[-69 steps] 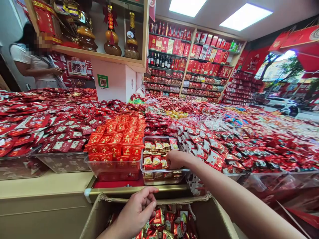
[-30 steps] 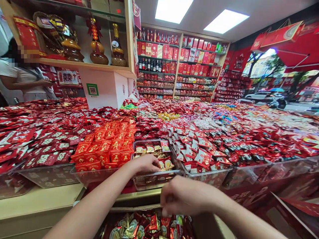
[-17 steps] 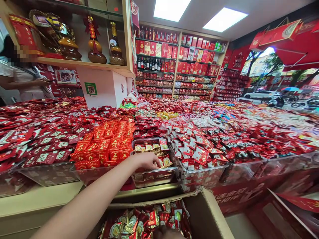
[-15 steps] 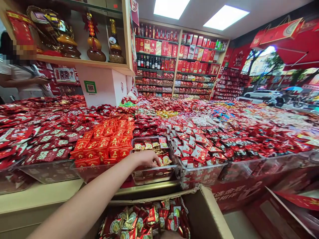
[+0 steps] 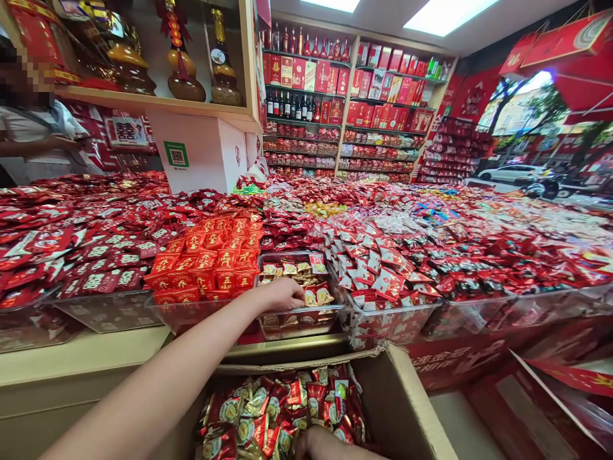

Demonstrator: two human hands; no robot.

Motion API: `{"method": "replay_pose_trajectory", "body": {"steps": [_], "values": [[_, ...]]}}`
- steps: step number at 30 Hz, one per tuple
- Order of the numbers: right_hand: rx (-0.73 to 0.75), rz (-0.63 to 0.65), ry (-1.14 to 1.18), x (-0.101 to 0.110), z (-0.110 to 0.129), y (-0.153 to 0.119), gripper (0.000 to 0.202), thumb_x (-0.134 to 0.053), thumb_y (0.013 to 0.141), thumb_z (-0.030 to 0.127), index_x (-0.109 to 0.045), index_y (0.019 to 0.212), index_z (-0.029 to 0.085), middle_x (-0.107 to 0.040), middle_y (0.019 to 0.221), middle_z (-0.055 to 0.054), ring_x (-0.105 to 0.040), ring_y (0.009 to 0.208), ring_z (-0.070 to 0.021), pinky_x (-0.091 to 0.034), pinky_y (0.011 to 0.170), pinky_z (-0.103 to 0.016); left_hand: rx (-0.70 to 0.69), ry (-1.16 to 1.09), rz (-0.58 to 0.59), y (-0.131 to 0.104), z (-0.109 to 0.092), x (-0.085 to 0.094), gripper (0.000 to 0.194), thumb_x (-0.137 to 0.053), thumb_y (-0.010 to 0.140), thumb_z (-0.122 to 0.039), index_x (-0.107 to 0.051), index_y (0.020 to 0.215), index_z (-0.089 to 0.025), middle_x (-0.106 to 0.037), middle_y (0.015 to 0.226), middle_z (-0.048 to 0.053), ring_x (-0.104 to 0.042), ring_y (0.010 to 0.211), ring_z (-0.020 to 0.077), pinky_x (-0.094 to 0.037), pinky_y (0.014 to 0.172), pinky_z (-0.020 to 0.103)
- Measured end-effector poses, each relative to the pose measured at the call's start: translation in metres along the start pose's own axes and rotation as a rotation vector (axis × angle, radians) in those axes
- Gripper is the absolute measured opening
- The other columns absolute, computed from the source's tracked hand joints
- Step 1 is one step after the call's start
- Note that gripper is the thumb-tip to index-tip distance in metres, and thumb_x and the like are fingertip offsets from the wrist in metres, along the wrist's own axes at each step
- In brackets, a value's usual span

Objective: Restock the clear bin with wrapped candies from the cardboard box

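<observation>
My left hand [image 5: 286, 295] reaches over the front rim of a clear plastic bin [image 5: 301, 322]. Its fingers are curled together, low over gold-and-red wrapped candies [image 5: 319, 296]; whatever they pinch is hidden. Below, my right hand [image 5: 316, 442] is down in an open cardboard box [image 5: 416, 409], touching red-and-gold wrapped candies [image 5: 258, 401] that fill it. The fingers of that hand are buried among the wrappers. The box stands close against the front of the display.
Orange-red packets [image 5: 205, 259] fill the bin on the left, white-and-red packets [image 5: 385, 281] the one on the right. A shelf cabinet with bottles [image 5: 225, 76] overhangs at upper left. A person [image 5: 43, 140] stands behind the display at far left.
The view has tipped downward. My left hand has moved slightly left in the bin, its fingers more curled. My right hand shows more in the box.
</observation>
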State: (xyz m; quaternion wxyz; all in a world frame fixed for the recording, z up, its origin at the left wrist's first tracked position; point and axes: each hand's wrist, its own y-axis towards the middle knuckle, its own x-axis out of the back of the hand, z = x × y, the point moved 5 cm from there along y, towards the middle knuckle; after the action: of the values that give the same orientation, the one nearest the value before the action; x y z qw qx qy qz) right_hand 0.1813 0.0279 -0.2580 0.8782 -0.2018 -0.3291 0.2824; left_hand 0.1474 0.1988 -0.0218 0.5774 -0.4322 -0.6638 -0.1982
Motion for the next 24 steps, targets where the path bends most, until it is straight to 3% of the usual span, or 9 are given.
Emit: {"method": "replay_pose_trajectory", "body": {"steps": [5,9,15,18,20,24], "values": [[-0.024,-0.129,0.190,0.037,0.014,-0.022,0.013,-0.053,0.047,0.007,-0.047,0.053,0.017,-0.042,0.044,0.008,-0.043,0.043,-0.0087,-0.031,0.041,-0.018,0.014,-0.049,-0.042,0.002,0.005,-0.006,0.022,-0.049,0.084,-0.032,-0.058,0.089,-0.013,-0.061,0.083,0.001,-0.059,0.074,0.0146,-0.048,0.068,0.032],[0.033,-0.133,0.365,0.064,0.028,-0.043,0.014,-0.050,0.056,0.012,-0.042,0.065,0.019,-0.045,0.049,0.008,-0.048,0.044,-0.0080,-0.035,0.042,-0.018,0.051,-0.103,-0.077,0.004,0.005,-0.009,0.023,-0.049,0.084,-0.032,-0.058,0.091,-0.013,-0.061,0.085,0.001,-0.058,0.076,0.0155,-0.048,0.070,0.033],[0.270,-0.106,0.761,0.083,0.056,-0.081,0.023,-0.057,0.063,0.021,-0.040,0.078,0.019,-0.047,0.055,0.009,-0.049,0.043,-0.0069,-0.042,0.046,-0.021,0.071,-0.144,-0.104,0.003,0.004,-0.008,0.022,-0.049,0.083,-0.033,-0.058,0.086,-0.013,-0.060,0.077,0.000,-0.057,0.071,0.0143,-0.047,0.068,0.032],[0.336,-0.184,0.658,0.102,0.075,-0.104,0.025,-0.053,0.070,0.019,-0.042,0.092,0.021,-0.048,0.061,0.008,-0.047,0.046,-0.0056,-0.039,0.046,-0.019,0.063,-0.149,-0.123,0.003,0.006,-0.009,0.023,-0.049,0.083,-0.034,-0.058,0.085,-0.013,-0.060,0.077,0.000,-0.057,0.069,0.0138,-0.046,0.066,0.031],[0.399,-0.309,0.462,0.127,0.092,-0.123,0.030,-0.050,0.075,0.018,-0.043,0.104,0.022,-0.053,0.069,0.005,-0.049,0.053,-0.0065,-0.040,0.050,-0.019,0.054,-0.152,-0.131,0.003,0.007,-0.010,0.024,-0.048,0.083,-0.035,-0.058,0.083,-0.013,-0.059,0.074,-0.001,-0.056,0.067,0.0133,-0.046,0.064,0.030],[0.599,-0.667,0.063,0.183,0.136,-0.168,0.014,-0.045,0.081,0.020,-0.056,0.090,0.019,-0.062,0.086,-0.004,-0.057,0.080,-0.0135,-0.044,0.072,-0.027,0.038,-0.159,-0.144,0.003,0.007,-0.011,0.026,-0.047,0.083,-0.036,-0.058,0.078,-0.012,-0.058,0.071,-0.002,-0.055,0.065,0.0126,-0.045,0.062,0.029]]}}
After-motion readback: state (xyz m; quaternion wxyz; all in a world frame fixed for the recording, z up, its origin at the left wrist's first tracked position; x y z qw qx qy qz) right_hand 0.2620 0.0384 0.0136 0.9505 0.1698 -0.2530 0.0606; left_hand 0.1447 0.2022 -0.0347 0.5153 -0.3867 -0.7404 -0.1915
